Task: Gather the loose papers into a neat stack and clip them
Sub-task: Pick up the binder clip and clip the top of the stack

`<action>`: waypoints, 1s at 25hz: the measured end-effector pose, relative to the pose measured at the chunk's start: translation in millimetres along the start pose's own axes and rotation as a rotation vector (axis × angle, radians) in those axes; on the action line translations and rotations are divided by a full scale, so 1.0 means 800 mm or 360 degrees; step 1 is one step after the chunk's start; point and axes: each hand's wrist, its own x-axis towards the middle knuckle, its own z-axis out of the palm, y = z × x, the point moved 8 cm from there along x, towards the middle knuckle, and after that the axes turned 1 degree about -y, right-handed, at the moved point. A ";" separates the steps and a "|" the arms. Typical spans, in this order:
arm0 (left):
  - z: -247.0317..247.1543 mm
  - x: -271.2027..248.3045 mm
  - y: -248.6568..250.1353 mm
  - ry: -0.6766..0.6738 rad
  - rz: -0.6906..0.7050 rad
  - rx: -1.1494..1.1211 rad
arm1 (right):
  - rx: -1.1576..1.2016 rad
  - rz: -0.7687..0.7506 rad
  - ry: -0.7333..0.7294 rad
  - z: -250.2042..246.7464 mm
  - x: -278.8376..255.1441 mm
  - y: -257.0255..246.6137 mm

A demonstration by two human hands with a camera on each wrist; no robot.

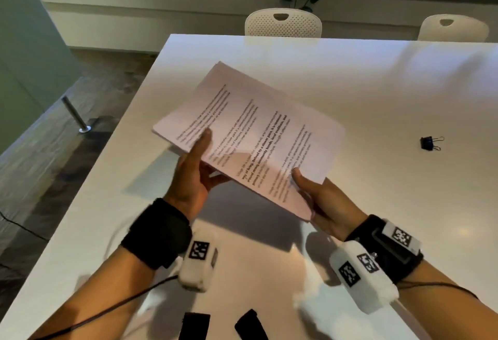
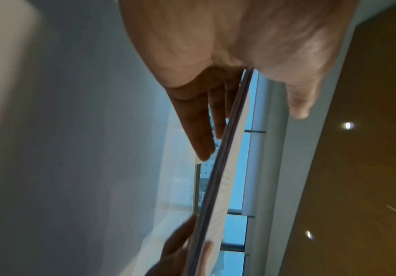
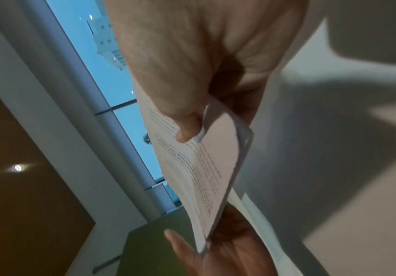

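Both hands pinched the stack of papers (image 1: 250, 134) along its near edge, thumbs on top and fingers beneath: the left hand (image 1: 194, 175) at one corner, the right hand (image 1: 320, 204) at the other. The stack hung in the air above the table (image 1: 377, 83), nearer its left edge. The sheets looked light and limp, bowing between the grips and likely to slide apart, so holding at opposite edges probably suited them. The binder clip (image 1: 431, 143) lay well apart, toward the table's right edge.

Papers (image 1: 250, 134) above table (image 1: 377, 83), clip (image 1: 430, 143) right.
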 end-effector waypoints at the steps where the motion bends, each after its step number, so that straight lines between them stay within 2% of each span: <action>1: 0.004 -0.001 -0.007 0.0075 0.0012 0.0039 | -0.0026 0.0014 -0.0029 0.006 -0.004 0.007; 4: -0.001 0.002 -0.016 0.0277 0.0058 0.0117 | -0.0129 0.0102 -0.0083 0.017 -0.022 0.015; 9: -0.002 0.020 -0.014 0.0203 0.0092 0.0193 | -0.0242 0.0090 0.0099 -0.041 -0.023 -0.016; 12: -0.006 0.029 -0.014 0.0175 0.0093 0.0253 | -0.0525 0.0084 0.0487 -0.118 -0.032 -0.070; 14: -0.007 0.032 -0.014 0.0114 0.0082 0.0334 | -0.0625 -0.0030 0.0789 -0.181 -0.042 -0.112; 18: 0.018 0.033 -0.024 -0.0162 -0.0008 0.0607 | -0.0763 0.0052 0.1254 -0.308 -0.045 -0.152; 21: 0.044 0.034 -0.035 -0.0331 -0.0059 0.0772 | -0.1183 0.0049 0.1690 -0.375 -0.050 -0.192; 23: 0.053 0.035 -0.040 -0.0437 -0.0063 0.0848 | -0.1355 0.0085 0.1861 -0.396 -0.049 -0.210; 25: 0.057 0.038 -0.044 -0.0496 -0.0063 0.0895 | -0.1375 0.0183 0.1891 -0.417 -0.038 -0.214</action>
